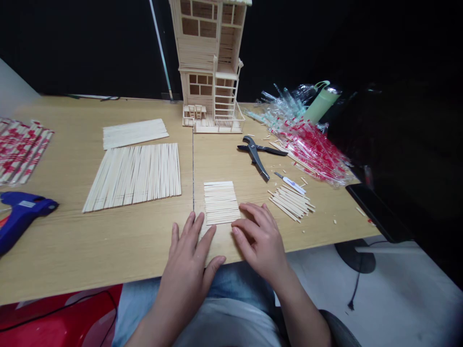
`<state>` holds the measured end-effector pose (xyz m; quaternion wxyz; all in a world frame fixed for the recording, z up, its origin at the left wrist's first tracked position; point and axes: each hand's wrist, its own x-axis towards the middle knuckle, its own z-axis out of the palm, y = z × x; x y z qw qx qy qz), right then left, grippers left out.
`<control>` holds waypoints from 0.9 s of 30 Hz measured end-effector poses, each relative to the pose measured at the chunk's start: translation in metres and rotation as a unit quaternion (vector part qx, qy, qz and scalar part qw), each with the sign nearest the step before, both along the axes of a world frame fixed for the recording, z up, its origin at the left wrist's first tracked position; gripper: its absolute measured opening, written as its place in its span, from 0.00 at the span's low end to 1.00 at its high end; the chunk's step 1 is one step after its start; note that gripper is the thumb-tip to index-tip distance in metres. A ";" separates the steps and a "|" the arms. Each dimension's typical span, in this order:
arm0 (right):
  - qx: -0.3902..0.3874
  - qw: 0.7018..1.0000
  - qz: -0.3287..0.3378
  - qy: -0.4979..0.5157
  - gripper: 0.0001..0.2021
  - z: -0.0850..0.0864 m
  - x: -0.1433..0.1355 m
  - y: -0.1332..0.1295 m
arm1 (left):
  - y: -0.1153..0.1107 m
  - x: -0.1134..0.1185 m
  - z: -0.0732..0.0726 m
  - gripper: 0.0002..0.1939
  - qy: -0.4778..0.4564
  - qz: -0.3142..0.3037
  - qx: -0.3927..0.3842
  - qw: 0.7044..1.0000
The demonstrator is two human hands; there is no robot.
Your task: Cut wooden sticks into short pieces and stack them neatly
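Observation:
A small panel of short wooden sticks [220, 203], laid side by side, rests on the table between my hands. My left hand [190, 260] lies with fingers spread, its index fingertip by the panel's lower left corner. At the panel's lower right corner is my right hand [262, 236], fingers apart and slightly bent, holding nothing. To the right lies a loose pile of cut sticks [292, 202], with a small craft knife [292, 184] above it. Black-handled pliers [256, 156] lie farther back. A larger panel of sticks [135, 173] is at the left.
A wooden-stick model house [211, 67] stands at the back. Behind the large panel lies another stick panel [133, 132]. A blue glue gun [21, 217] and red-patterned packs [21, 152] are at the left. Plastic wrappers [314, 149] and a green bottle [320, 106] lie at right.

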<state>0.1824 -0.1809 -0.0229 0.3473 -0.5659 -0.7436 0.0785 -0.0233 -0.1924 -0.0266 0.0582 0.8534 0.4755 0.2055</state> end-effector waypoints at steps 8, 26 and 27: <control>0.005 1.000 0.011 -0.017 0.09 0.002 0.000 0.000 | 0.000 0.000 0.000 0.25 -0.004 -0.001 -0.002 1.000; 0.002 0.999 0.045 -0.018 0.08 0.007 -0.001 0.000 | 0.001 -0.001 -0.003 0.25 0.012 -0.008 0.034 0.999; 0.004 0.999 0.047 -0.018 0.08 0.007 -0.001 0.001 | 0.001 -0.001 -0.003 0.25 0.012 -0.008 0.036 0.999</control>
